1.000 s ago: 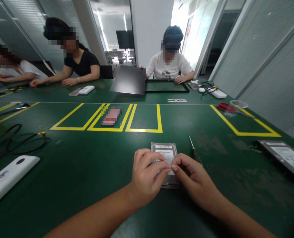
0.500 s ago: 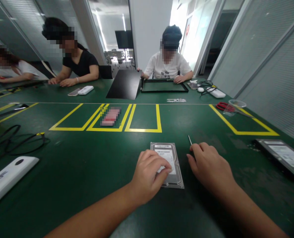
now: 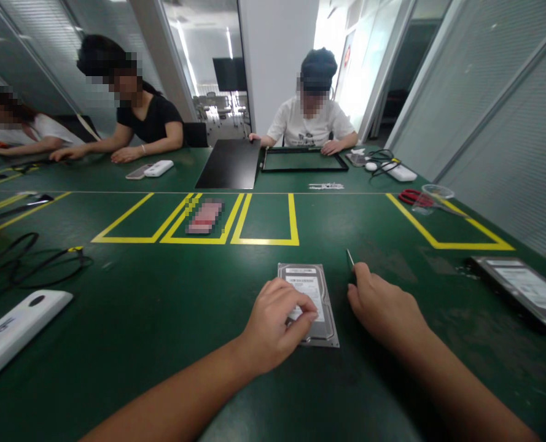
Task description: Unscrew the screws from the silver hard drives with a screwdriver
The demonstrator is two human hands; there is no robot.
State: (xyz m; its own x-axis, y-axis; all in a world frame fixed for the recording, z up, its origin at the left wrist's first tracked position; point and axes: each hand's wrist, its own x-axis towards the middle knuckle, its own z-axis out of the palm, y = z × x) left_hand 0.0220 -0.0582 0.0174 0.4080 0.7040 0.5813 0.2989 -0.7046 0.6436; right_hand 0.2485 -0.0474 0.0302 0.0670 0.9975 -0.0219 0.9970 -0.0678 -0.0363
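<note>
**tinkerfox:** Big to small. There's a long green table (image 3: 162,319) with yellow tape boxes (image 3: 263,240) across the middle, and co-workers sit along the far side. One of them has hands on a black panel (image 3: 229,164) next to an empty frame (image 3: 303,161). A white device (image 3: 15,334) and a black cable (image 3: 24,261) sit at the near left. A second drive (image 3: 521,288) lies far right, well apart from the action.

**mo_k:** And where's the main bit?

**tinkerfox:** The hard drive (image 3: 306,277) lies flat, label up, right in front of the wearer and just this side of the tape boxes. The left hand (image 3: 277,322) is on its near half with the fingers bent and the tips on the label. It's pinning the drive rather than clasping it, as far as I can see.

**mo_k:** Weren't both hands on it a second ago?

**tinkerfox:** Yep, they were pinched together over the label. Since then the right hand (image 3: 383,307) has come off and slid to the right, onto the screwdriver (image 3: 349,258) lying just beside the drive. The drive itself hasn't budged.

**mo_k:** So has it grabbed the screwdriver?

**tinkerfox:** Can't tell. The hand is curled over the handle and hides it, and only the thin shaft pokes out past the knuckles. I read it as fingers-only work giving way to the tool, with the left hand on steadying duty.
</note>
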